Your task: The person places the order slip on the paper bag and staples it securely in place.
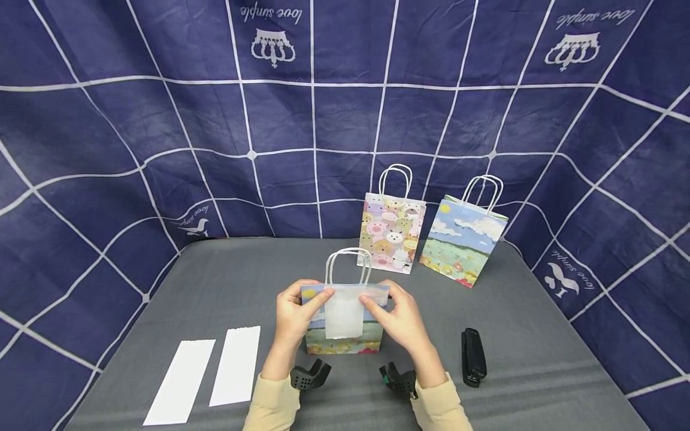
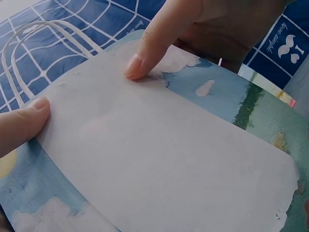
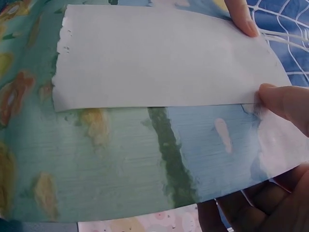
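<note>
Both hands [image 1: 293,311] [image 1: 403,314] pinch bag [image 1: 345,346], white slip [image 1: 344,317]; stapler [image 1: 474,357]: head view only.

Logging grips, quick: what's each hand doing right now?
Left hand: holding the paper bag at upper left, thumb on the white strip.
Right hand: holding the paper bag at upper right, thumb on the white strip.

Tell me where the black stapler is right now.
In the head view, the black stapler lies on the grey tabletop, to the right of the person's right hand.
</note>
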The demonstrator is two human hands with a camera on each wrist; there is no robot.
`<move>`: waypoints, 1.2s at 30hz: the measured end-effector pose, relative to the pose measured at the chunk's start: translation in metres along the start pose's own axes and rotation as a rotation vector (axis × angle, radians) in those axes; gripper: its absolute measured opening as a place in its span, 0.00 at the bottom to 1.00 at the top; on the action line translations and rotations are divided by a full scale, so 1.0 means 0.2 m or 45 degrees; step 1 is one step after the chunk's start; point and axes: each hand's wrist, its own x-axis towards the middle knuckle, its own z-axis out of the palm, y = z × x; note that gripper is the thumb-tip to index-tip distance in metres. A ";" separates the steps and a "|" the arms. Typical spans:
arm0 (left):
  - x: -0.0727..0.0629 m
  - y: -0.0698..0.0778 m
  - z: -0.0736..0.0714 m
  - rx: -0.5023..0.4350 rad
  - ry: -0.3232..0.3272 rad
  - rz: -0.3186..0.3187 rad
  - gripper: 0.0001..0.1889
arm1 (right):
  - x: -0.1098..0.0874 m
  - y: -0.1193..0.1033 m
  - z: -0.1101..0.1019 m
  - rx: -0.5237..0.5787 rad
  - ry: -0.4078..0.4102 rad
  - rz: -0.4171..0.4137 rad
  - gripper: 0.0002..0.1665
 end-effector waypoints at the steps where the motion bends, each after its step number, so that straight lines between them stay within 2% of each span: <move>1: 0.00 0.00 0.00 0.001 -0.001 -0.006 0.07 | 0.00 0.00 -0.01 0.002 -0.018 0.009 0.15; 6: 0.00 0.01 0.00 0.002 -0.009 -0.045 0.06 | -0.01 0.03 -0.08 0.026 -0.114 0.010 0.21; 9: 0.00 0.00 0.00 -0.007 -0.012 -0.051 0.06 | -0.02 0.09 -0.15 0.027 -0.138 0.002 0.18; 13: 0.00 0.00 -0.01 -0.013 -0.012 -0.041 0.06 | -0.05 0.16 -0.23 -0.035 -0.143 0.043 0.14; 20: 0.00 0.00 -0.01 -0.009 -0.023 -0.036 0.06 | -0.10 0.24 -0.35 -0.166 -0.097 0.123 0.16; 28: 0.00 0.00 -0.01 -0.009 -0.028 -0.048 0.06 | -0.17 0.35 -0.43 -0.276 -0.039 0.201 0.17; 36: 0.00 0.00 -0.01 -0.017 -0.032 -0.060 0.06 | -0.21 0.43 -0.49 -0.312 0.017 0.282 0.19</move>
